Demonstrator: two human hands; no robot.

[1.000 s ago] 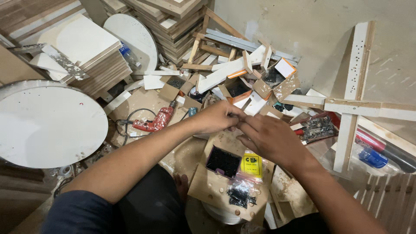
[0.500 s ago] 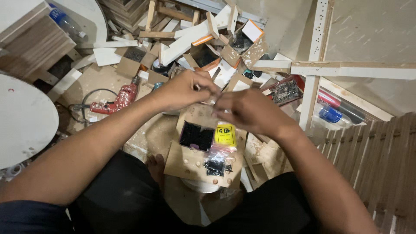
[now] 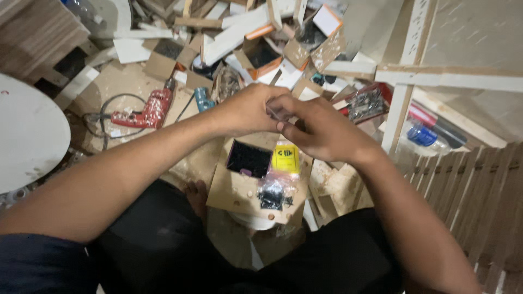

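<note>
On the littered workshop floor [image 3: 125, 81], both hands, left hand [image 3: 248, 111] and right hand [image 3: 318, 130], pinched something tiny, likely light and fiddly, above the open box of black screws [image 3: 249, 158].

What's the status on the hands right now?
Left hand and right hand pinched together on something small, unclear. Open box of black screws below. Nothing blocking.

My left hand [image 3: 248, 111] and right hand [image 3: 321, 130] met fingertip to fingertip above a board [image 3: 234, 193]. On it, below them, sat an open box [image 3: 249, 158], a bag of screws [image 3: 278, 188] just right of it. A drill [image 3: 144, 111] lay well left of my left hand, a bottle [image 3: 422, 134] right of my right.
</note>
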